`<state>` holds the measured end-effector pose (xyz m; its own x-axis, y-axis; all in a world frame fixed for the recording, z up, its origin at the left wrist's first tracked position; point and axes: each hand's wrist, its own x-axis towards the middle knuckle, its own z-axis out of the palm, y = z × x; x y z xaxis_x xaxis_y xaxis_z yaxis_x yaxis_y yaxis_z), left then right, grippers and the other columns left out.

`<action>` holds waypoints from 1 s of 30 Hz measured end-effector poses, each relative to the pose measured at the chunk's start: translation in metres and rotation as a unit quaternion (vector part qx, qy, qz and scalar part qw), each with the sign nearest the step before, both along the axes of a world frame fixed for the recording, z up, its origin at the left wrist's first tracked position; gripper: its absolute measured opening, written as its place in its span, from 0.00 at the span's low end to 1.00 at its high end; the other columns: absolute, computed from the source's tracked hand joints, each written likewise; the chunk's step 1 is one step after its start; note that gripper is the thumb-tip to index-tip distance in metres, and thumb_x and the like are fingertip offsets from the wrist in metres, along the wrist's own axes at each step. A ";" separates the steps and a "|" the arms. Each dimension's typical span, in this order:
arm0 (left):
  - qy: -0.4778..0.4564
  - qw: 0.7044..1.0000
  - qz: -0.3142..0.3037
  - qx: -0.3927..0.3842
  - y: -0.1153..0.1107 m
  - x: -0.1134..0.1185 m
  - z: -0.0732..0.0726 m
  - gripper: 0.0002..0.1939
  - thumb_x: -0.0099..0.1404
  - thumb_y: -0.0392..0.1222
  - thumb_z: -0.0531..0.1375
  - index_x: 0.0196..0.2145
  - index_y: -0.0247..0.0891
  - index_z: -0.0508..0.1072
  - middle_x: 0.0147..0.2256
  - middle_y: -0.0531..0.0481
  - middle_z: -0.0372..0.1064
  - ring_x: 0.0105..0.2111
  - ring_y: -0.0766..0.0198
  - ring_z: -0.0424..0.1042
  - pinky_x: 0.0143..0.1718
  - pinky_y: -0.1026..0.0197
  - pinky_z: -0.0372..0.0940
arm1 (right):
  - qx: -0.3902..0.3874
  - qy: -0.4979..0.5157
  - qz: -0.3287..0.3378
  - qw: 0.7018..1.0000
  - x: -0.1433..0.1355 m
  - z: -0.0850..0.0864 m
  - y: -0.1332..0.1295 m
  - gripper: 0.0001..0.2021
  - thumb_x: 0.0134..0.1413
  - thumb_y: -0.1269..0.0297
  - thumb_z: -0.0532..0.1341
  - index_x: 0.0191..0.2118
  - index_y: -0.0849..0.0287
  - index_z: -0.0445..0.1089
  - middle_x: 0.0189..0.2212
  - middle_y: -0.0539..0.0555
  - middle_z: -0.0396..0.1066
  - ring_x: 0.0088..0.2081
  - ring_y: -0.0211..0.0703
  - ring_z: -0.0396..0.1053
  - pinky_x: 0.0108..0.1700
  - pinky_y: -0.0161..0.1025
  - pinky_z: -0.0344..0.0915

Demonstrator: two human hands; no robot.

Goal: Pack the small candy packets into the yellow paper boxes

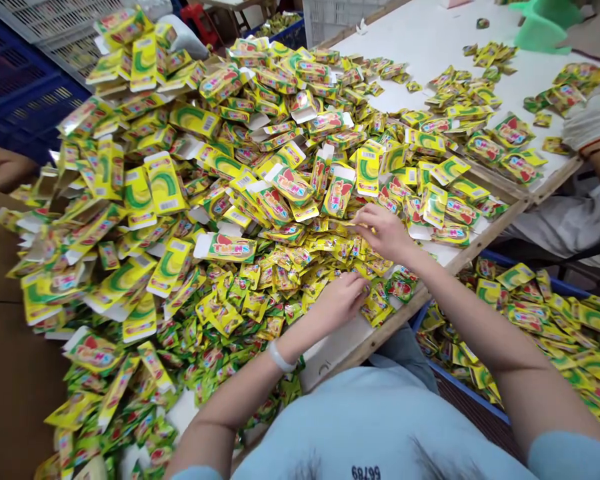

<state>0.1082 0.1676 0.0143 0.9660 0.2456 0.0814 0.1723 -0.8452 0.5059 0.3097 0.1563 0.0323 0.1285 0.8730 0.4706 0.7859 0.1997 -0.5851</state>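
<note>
My left hand (344, 297), with a white band on its wrist, is low over small yellow candy sachets (253, 305) near the table's front edge. Its fingers are curled closed, and whatever they hold is hidden. Just beyond it and to the right, my right hand (384, 232) has its fingertips pinched together at the edge of the pile. A thin yellow bit shows at those tips, too small to name. Flat yellow and green cartons (225, 247), some with open flaps, lie heaped behind both hands. Green sachets (220, 367) spread to the left.
A blue crate (480, 400) full of filled cartons stands below the table edge (460, 257) at my right. Another person's gloved hand (593, 123) rests by sachets at the far right. A green scoop-like item (545, 30) is at the back; stacked crates (25, 87) stand left.
</note>
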 end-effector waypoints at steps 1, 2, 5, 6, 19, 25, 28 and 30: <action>0.005 1.000 -0.008 0.014 -0.004 0.011 -0.006 0.11 0.73 0.39 0.51 0.49 0.36 0.69 0.44 0.42 0.71 0.45 0.56 0.71 0.46 0.55 0.67 | 0.015 0.058 -0.015 0.998 0.006 0.005 -0.010 0.08 0.64 0.63 0.58 0.34 0.58 0.72 0.33 0.54 0.70 0.34 0.42 0.68 0.33 0.37 0.62; 0.010 0.999 -0.014 0.028 -0.007 0.022 -0.012 0.12 0.73 0.41 0.52 0.50 0.35 0.69 0.45 0.41 0.71 0.46 0.54 0.70 0.47 0.54 0.66 | 0.018 0.121 -0.036 0.992 0.011 0.009 -0.022 0.09 0.63 0.60 0.59 0.33 0.58 0.72 0.29 0.52 0.69 0.30 0.40 0.66 0.29 0.35 0.61; 0.023 0.997 -0.047 0.065 -0.009 0.052 -0.020 0.22 0.68 0.50 0.59 0.53 0.33 0.68 0.48 0.37 0.69 0.49 0.49 0.68 0.49 0.50 0.66 | -0.014 0.310 -0.104 0.945 0.021 0.013 -0.064 0.15 0.57 0.50 0.64 0.29 0.57 0.69 0.19 0.45 0.62 0.19 0.34 0.58 0.20 0.32 0.53; 0.026 0.994 -0.069 0.075 -0.009 0.058 -0.021 0.24 0.66 0.52 0.62 0.53 0.33 0.68 0.49 0.36 0.69 0.50 0.48 0.68 0.49 0.49 0.65 | -0.020 0.359 -0.119 0.925 0.024 0.011 -0.078 0.17 0.54 0.48 0.66 0.29 0.57 0.68 0.16 0.44 0.60 0.17 0.33 0.56 0.19 0.32 0.52; -0.144 0.940 0.129 -0.280 0.000 0.036 -0.032 0.12 0.73 0.46 0.50 0.39 0.39 0.70 0.35 0.47 0.73 0.37 0.59 0.74 0.42 0.53 0.70 | -0.061 0.594 -0.134 0.791 -0.005 -0.025 -0.130 0.18 0.45 0.47 0.71 0.28 0.55 0.68 0.12 0.43 0.63 0.11 0.33 0.57 0.11 0.31 0.54; -0.133 0.875 0.131 -0.447 0.002 0.007 0.003 0.16 0.70 0.56 0.54 0.39 0.40 0.66 0.29 0.52 0.66 0.31 0.62 0.70 0.39 0.56 0.70 | -0.118 0.538 -0.047 0.833 -0.020 -0.009 -0.120 0.18 0.47 0.47 0.70 0.27 0.57 0.71 0.15 0.44 0.63 0.14 0.32 0.57 0.16 0.31 0.56; -0.114 0.881 0.097 -0.449 -0.001 -0.003 0.016 0.16 0.71 0.54 0.53 0.46 0.40 0.69 0.36 0.46 0.72 0.37 0.59 0.72 0.44 0.54 0.70 | -0.136 0.487 -0.012 0.863 -0.025 0.000 -0.116 0.16 0.53 0.49 0.66 0.29 0.58 0.71 0.17 0.45 0.64 0.16 0.32 0.58 0.18 0.32 0.56; -0.127 0.858 0.098 -0.488 -0.004 -0.005 0.021 0.18 0.70 0.55 0.54 0.46 0.40 0.71 0.41 0.43 0.73 0.40 0.56 0.73 0.45 0.53 0.70 | -0.130 0.428 -0.014 0.894 -0.029 0.005 -0.114 0.15 0.57 0.51 0.64 0.30 0.58 0.70 0.18 0.45 0.63 0.17 0.33 0.59 0.20 0.32 0.55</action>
